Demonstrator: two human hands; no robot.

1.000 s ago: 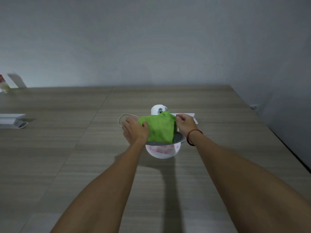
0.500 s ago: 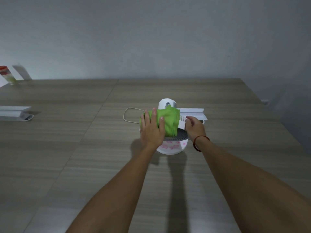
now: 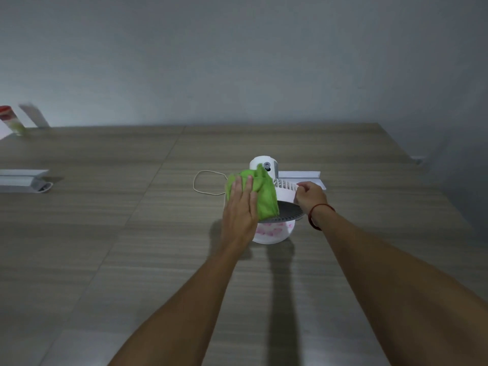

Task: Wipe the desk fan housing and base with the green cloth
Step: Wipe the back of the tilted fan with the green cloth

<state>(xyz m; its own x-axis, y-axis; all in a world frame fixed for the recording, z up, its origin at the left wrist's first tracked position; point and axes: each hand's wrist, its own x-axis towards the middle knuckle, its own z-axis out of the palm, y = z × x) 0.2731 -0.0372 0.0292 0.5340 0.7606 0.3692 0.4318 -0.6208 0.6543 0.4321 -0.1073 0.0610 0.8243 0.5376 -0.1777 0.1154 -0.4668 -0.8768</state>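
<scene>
Cloth (image 3: 265, 200) on fan (image 3: 287, 211) (under left hand (image 3: 239, 207))

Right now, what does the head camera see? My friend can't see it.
The left hand presses a green cloth against a small white desk fan on a wooden table, while the right hand grips the fan's other side.

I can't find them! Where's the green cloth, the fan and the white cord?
green cloth (image 3: 266, 199): head view, its hanging fold.
desk fan (image 3: 287, 211): head view, its dark grille.
white cord (image 3: 194, 181): head view, the loop's left bend.
</scene>
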